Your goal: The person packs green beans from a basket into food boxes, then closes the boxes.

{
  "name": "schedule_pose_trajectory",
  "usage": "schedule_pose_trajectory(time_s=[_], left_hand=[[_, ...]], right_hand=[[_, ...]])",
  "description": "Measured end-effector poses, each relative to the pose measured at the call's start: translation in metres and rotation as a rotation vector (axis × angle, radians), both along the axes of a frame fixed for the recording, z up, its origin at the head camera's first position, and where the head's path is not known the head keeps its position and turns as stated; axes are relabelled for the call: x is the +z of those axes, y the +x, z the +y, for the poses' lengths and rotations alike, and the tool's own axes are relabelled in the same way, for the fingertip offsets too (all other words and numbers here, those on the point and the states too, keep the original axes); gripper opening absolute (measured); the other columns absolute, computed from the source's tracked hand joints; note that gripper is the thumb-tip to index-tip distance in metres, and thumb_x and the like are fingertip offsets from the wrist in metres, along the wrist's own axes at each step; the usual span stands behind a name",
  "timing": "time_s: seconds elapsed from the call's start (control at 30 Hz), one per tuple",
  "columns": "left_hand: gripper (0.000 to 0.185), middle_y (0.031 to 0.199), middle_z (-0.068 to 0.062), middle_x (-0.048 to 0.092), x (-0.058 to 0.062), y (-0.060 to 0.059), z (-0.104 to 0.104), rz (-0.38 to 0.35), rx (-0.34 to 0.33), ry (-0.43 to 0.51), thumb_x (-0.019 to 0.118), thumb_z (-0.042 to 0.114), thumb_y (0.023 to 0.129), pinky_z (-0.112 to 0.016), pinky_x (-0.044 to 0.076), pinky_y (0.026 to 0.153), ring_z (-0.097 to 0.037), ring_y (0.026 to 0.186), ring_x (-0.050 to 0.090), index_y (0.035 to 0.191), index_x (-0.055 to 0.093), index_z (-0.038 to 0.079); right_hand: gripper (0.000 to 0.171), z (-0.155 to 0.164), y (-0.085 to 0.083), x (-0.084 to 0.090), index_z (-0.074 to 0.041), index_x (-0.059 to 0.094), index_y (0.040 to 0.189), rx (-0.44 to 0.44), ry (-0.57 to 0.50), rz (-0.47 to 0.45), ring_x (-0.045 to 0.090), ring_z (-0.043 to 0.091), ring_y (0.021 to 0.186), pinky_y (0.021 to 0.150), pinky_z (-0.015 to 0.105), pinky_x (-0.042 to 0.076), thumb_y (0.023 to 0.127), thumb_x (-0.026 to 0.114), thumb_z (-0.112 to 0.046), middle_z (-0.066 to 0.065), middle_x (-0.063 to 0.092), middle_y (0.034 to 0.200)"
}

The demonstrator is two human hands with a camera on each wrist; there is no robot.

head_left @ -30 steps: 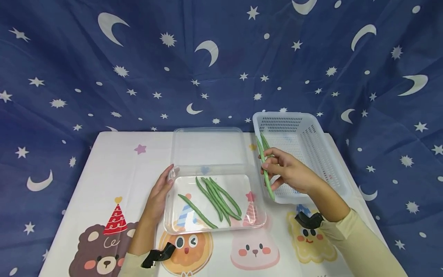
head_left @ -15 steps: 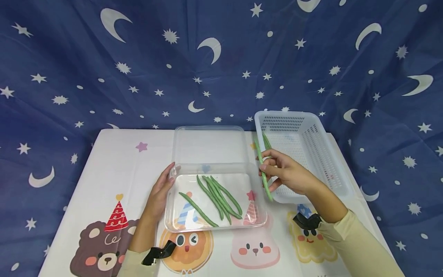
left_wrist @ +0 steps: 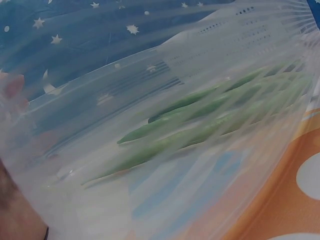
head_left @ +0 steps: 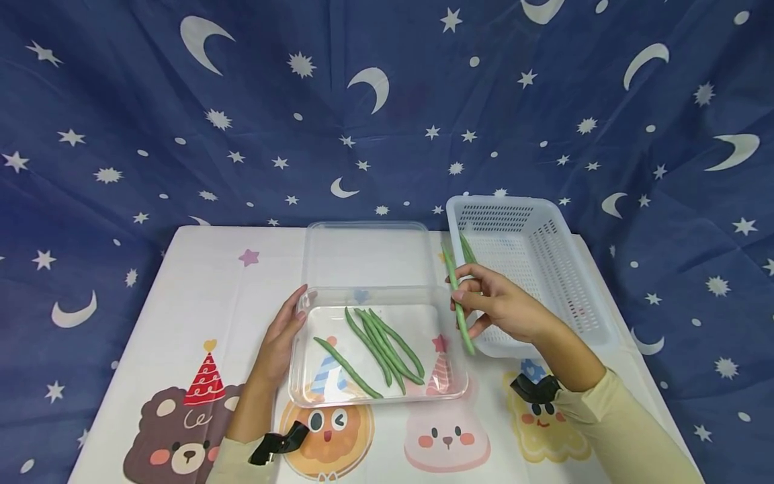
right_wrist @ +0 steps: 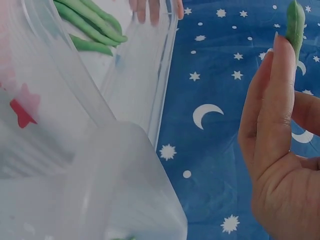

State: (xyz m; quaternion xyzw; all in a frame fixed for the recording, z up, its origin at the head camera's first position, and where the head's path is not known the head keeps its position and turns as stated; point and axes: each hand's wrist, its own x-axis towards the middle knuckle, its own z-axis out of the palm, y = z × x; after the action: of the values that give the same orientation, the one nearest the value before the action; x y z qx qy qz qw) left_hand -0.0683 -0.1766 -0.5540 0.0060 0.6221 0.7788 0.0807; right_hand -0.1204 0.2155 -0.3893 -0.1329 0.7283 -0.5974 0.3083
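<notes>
A clear plastic container [head_left: 450, 386] sits mid-table with several green beans [head_left: 377, 346] lying in it. My left hand [head_left: 284, 333] rests with straight fingers against its left wall. My right hand [head_left: 462, 294] pinches two long green beans [head_left: 464, 334] upright, between the container's right rim and the white basket [head_left: 544, 235]. In the left wrist view the beans in the container [left_wrist: 200, 125] show blurred through the clear wall. The right wrist view shows a bean tip [right_wrist: 295, 22] above my fingers [right_wrist: 272, 100] and the container [right_wrist: 125, 90] beside them.
The container's clear lid [head_left: 367, 255] lies flat just behind it. The table carries a white cartoon-print cloth [head_left: 181, 289], with a dark blue star-and-moon cloth [head_left: 363, 114] hanging behind and around. The white basket stands at the right rear of the table.
My right hand with the two beans has drifted slightly left, from over the basket's edge toward the container. The left hand has stayed at the container's side.
</notes>
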Motion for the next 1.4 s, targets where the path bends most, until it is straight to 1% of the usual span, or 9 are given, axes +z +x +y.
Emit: schedule_pose_trajectory(time_s=[0.3,0.47,0.57,0.7,0.8,0.93,1.03,1.23,1.4], left_hand=[[0.055,0.166,-0.007,0.030,0.001,0.000,0.000,-0.002,0.008,-0.044,0.042,0.031,0.110,-0.026,0.048,0.106,-0.028,0.148,0.037,0.162,0.026,0.028],[0.054,0.166,-0.006,0.031,0.001,0.000,0.000,-0.006,0.002,-0.033,0.042,0.031,0.110,-0.029,0.049,0.106,-0.028,0.147,0.039,0.162,0.027,0.030],[0.054,0.168,-0.002,0.027,0.002,0.000,0.000,0.004,0.006,-0.037,0.043,0.030,0.110,-0.039,0.039,0.117,-0.026,0.153,0.030,0.162,0.027,0.029],[0.054,0.170,0.001,0.024,0.003,0.000,0.000,0.010,0.011,-0.047,0.042,0.029,0.110,-0.037,0.035,0.119,-0.023,0.156,0.023,0.162,0.028,0.029],[0.054,0.168,-0.002,0.027,0.003,-0.001,0.000,0.000,0.007,-0.035,0.042,0.030,0.110,-0.027,0.045,0.109,-0.022,0.151,0.033,0.162,0.027,0.029],[0.055,0.165,-0.007,0.031,0.004,-0.001,0.000,-0.009,0.002,-0.003,0.043,0.029,0.110,-0.028,0.052,0.102,-0.024,0.144,0.043,0.162,0.026,0.028],[0.055,0.165,-0.007,0.031,0.004,-0.002,0.001,-0.007,-0.001,-0.008,0.043,0.030,0.110,-0.031,0.050,0.106,-0.026,0.145,0.041,0.162,0.026,0.028],[0.055,0.170,0.000,0.023,0.004,-0.003,0.001,0.018,-0.003,-0.045,0.041,0.032,0.110,-0.048,0.028,0.123,-0.026,0.157,0.021,0.163,0.026,0.027],[0.054,0.171,0.002,0.021,0.003,-0.001,0.000,0.012,-0.002,-0.042,0.040,0.031,0.111,-0.035,0.032,0.121,-0.025,0.158,0.017,0.163,0.026,0.029]], right_hand=[[0.032,-0.011,0.003,-0.007,-0.006,0.044,0.131,0.028,0.012,-0.042,0.066,0.019,0.073,0.060,0.045,0.062,0.105,0.059,-0.019,0.010,0.060,0.096],[0.034,-0.020,0.003,-0.008,-0.005,0.044,0.132,0.039,0.026,-0.043,0.066,0.021,0.074,0.059,0.046,0.061,0.104,0.060,-0.018,0.011,0.060,0.095],[0.038,-0.025,0.005,-0.007,-0.005,0.044,0.135,0.042,0.036,-0.051,0.066,0.020,0.076,0.060,0.046,0.062,0.103,0.061,-0.018,0.010,0.059,0.094],[0.044,-0.030,0.007,-0.007,-0.003,0.042,0.138,0.042,0.033,-0.058,0.067,0.019,0.077,0.060,0.046,0.062,0.102,0.063,-0.017,0.009,0.060,0.096],[0.047,-0.032,0.008,-0.007,-0.001,0.041,0.139,0.050,0.038,-0.054,0.067,0.018,0.077,0.061,0.047,0.062,0.102,0.064,-0.018,0.009,0.061,0.096],[0.047,-0.034,0.009,-0.005,-0.002,0.041,0.140,0.060,0.039,-0.047,0.066,0.017,0.076,0.060,0.046,0.062,0.102,0.064,-0.018,0.008,0.061,0.096],[0.046,-0.034,0.009,-0.005,-0.002,0.041,0.139,0.067,0.032,-0.040,0.065,0.016,0.075,0.060,0.049,0.061,0.102,0.064,-0.018,0.007,0.060,0.095],[0.047,-0.033,0.008,-0.006,0.000,0.041,0.140,0.092,0.022,-0.031,0.065,0.020,0.073,0.064,0.059,0.059,0.103,0.063,-0.018,0.008,0.060,0.094],[0.039,-0.031,0.009,-0.005,-0.002,0.046,0.138,0.108,-0.001,-0.059,0.069,0.027,0.077,0.068,0.059,0.059,0.104,0.060,-0.015,0.014,0.060,0.097]])
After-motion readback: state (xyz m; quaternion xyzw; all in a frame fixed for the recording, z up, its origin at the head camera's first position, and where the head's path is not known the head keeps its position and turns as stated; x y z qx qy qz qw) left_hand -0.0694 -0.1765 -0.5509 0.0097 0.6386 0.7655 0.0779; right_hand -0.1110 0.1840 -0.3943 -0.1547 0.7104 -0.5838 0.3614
